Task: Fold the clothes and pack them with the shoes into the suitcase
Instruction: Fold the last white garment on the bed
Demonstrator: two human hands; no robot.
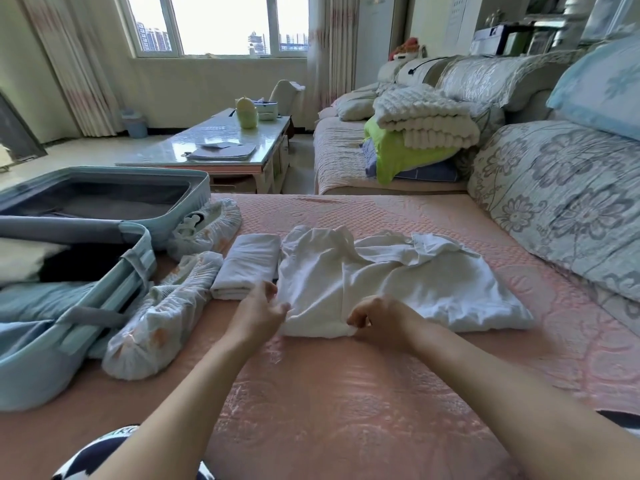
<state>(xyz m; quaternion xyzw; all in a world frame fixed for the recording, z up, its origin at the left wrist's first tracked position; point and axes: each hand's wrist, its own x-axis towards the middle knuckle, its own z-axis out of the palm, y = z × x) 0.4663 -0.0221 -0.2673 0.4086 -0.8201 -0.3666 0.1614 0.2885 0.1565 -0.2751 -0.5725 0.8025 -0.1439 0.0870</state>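
A white garment [388, 282] lies partly folded and rumpled on the pink bedcover [346, 393]. My left hand [261, 306] touches its near left edge with fingers loosely curled. My right hand [377, 315] pinches the garment's near hem. A neatly folded white piece [247, 266] sits just left of it. Two shoes in printed plastic covers lie further left, one near [162, 320] and one far [204, 223]. The open light-blue suitcase [69, 341] at the left holds folded blue and dark clothes.
A floral-cushioned sofa back [561, 209] runs along the right. Stacked blankets [422, 123] and a green pillow sit on the far sofa. A glass coffee table [221, 143] with papers stands beyond the suitcase.
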